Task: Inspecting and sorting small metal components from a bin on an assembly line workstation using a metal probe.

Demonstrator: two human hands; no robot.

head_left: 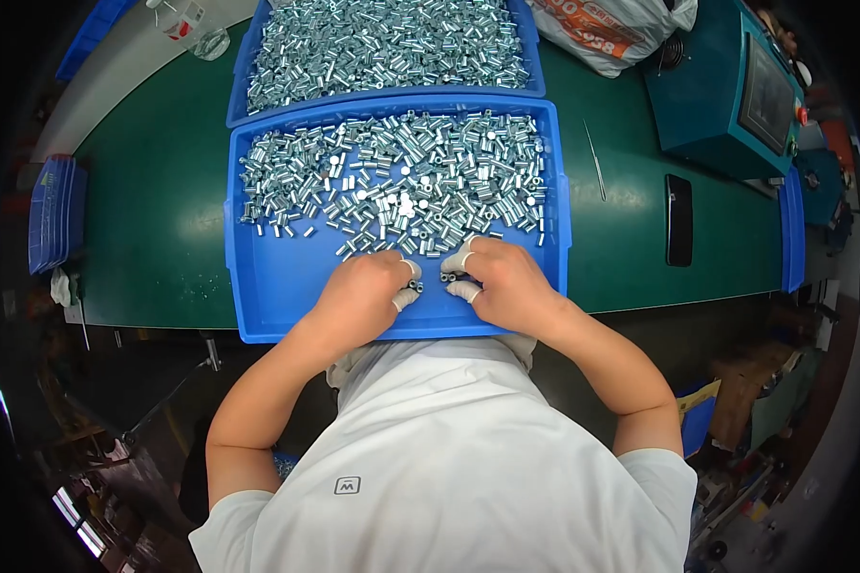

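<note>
Both hands reach over the near part of a blue plastic tray (pixel 296 301), whose far part is strewn with small shiny metal sleeves (pixel 291 172). My left hand (pixel 361 291) is closed in a pinch, with a couple of metal sleeves (pixel 416 286) at its fingertips. Facing it across a small gap, my right hand (pixel 508 284) pinches a couple more metal sleeves (pixel 448 277) between thumb and fingers. Pale finger covers sit on the thumbs and some fingers of both hands. Several loose sleeves lie just beyond the fingers.
A second blue tray (pixel 542 81), heaped with sleeves, adjoins the far side. On the green table (pixel 626 258) to the right are a black phone (pixel 678 220), a thin metal rod (pixel 594 160), a plastic bag (pixel 607 33) and a teal machine (pixel 702 95). Stacked blue trays (pixel 55 215) stand left, a bottle (pixel 196 29) far left.
</note>
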